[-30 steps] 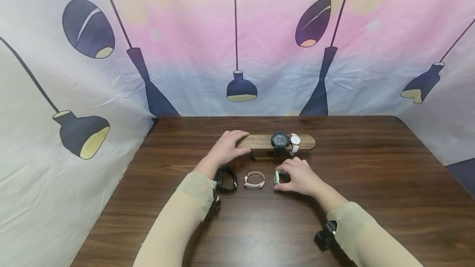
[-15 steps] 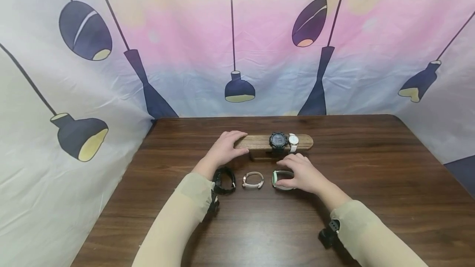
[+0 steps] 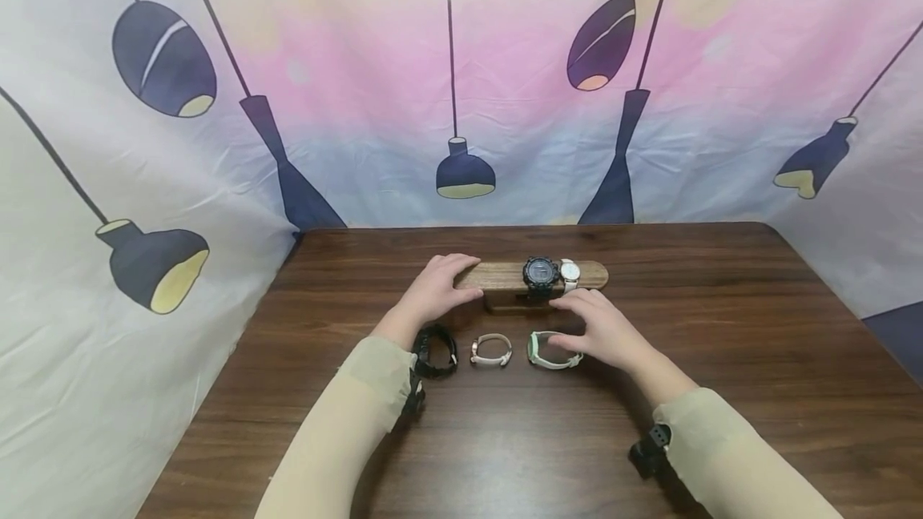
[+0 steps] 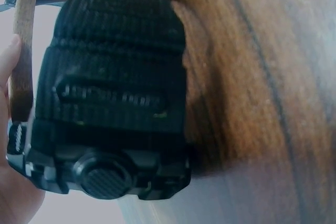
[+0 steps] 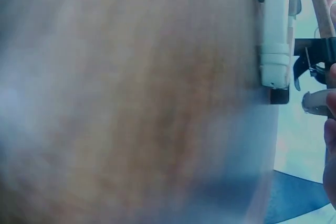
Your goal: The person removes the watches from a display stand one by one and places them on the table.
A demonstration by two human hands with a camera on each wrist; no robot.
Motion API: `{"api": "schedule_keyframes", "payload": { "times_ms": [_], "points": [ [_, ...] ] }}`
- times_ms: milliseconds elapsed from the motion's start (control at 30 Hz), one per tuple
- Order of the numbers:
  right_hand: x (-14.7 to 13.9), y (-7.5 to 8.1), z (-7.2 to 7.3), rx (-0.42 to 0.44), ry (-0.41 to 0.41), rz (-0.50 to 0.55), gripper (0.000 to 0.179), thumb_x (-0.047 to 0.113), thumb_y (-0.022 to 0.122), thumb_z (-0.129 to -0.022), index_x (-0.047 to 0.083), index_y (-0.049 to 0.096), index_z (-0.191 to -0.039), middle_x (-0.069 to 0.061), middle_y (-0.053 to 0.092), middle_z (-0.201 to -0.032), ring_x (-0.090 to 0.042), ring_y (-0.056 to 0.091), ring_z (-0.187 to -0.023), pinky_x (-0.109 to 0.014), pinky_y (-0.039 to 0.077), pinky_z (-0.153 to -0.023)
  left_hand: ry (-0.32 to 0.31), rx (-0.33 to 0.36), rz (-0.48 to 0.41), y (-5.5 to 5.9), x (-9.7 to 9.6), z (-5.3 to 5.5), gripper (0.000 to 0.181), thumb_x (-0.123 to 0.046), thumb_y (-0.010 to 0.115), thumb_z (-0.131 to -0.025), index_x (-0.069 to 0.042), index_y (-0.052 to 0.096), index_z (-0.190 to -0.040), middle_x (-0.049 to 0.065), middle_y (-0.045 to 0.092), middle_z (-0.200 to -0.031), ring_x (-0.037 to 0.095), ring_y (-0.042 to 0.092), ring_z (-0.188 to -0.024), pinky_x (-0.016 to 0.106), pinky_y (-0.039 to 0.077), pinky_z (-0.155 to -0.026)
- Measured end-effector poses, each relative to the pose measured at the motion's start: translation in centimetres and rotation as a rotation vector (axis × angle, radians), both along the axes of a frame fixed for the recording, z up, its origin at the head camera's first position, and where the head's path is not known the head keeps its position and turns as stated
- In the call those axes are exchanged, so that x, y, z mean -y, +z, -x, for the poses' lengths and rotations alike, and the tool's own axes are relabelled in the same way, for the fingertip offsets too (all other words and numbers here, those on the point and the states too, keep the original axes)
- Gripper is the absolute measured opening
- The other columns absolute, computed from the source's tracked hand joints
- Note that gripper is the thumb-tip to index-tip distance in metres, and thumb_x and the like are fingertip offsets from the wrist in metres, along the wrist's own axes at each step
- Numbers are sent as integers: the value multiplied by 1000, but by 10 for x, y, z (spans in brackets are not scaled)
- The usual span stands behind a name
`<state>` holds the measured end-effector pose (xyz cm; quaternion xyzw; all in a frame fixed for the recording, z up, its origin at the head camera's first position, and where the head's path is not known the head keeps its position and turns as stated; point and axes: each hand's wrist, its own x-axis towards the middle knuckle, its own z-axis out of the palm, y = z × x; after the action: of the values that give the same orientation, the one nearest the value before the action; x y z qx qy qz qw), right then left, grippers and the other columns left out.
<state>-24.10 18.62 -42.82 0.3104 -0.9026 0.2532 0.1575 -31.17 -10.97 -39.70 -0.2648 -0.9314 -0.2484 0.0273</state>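
Note:
My left hand [image 3: 436,287] holds the left end of a wooden watch stand [image 3: 497,275], thumb in front and fingers behind. A black digital watch [image 3: 541,271] and a white-strapped watch [image 3: 570,272] sit on its bar. My right hand [image 3: 604,332] is spread just right of a mint-green watch [image 3: 534,349], which stands on its side on the table; whether the thumb touches it I cannot tell. A pale-strapped watch [image 3: 493,361] lies left of that one. Farther left, near my left wrist, is another black watch [image 3: 425,352], large in the left wrist view.
A dark wood table [image 3: 490,455] carries everything. Printed cloth [image 3: 375,158] with lamp pictures hangs behind the table's far edge and at both sides. Black wrist cameras [image 3: 651,451] sit at both cuffs.
My right hand has let go of the mint-green watch and drawn back to the right, leaving it standing on the table. The left hand has stayed on the stand.

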Motion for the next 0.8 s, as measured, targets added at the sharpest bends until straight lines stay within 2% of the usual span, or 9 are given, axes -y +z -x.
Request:
{"api": "schedule_keyframes", "payload": {
  "times_ms": [200, 333, 500, 633, 800],
  "points": [
    [-3, 10, 3, -59, -20, 14, 55, 29, 82, -71, 4, 64, -116, -11, 60, -114, -30, 51, -108, -51, 40, -90, 1, -6, 5, 0, 0, 1, 58, -42, 66, -86, -18, 51, -136, 2, 48, -138, 23, 38, -126, 41, 34, -103],
    [-6, 13, 8, -141, -60, 13, 57, 31, 83, -67, 4, 65, -114, -11, 62, -110, -31, 52, -101, -51, 38, -82, -1, -6, 3, 0, 0, 1, 58, -41, 66, -86, -17, 51, -136, 2, 48, -138, 24, 38, -127, 41, 33, -103],
    [-12, 13, 14, -210, -103, 61, 59, 29, 84, -65, 3, 65, -113, -13, 63, -105, -32, 50, -90, -47, 36, -75, -7, -9, -13, -1, 1, 1, 57, -37, 68, -86, -15, 51, -136, 3, 49, -137, 25, 38, -126, 42, 33, -103],
    [-17, 12, 18, -214, -114, 93, 59, 26, 84, -64, 0, 64, -114, -14, 62, -104, -32, 51, -92, -47, 34, -78, -9, -11, -19, -2, 0, 2, 57, -34, 69, -85, -14, 52, -135, 4, 49, -136, 25, 39, -125, 42, 33, -102],
    [-21, 12, 20, -177, -138, 87, 61, 25, 84, -66, 0, 62, -117, -16, 61, -107, -32, 51, -98, -49, 32, -82, -7, -3, -17, -2, 0, 2, 56, -35, 69, -85, -15, 52, -135, 3, 49, -136, 25, 40, -124, 42, 35, -101]
  ]
}}
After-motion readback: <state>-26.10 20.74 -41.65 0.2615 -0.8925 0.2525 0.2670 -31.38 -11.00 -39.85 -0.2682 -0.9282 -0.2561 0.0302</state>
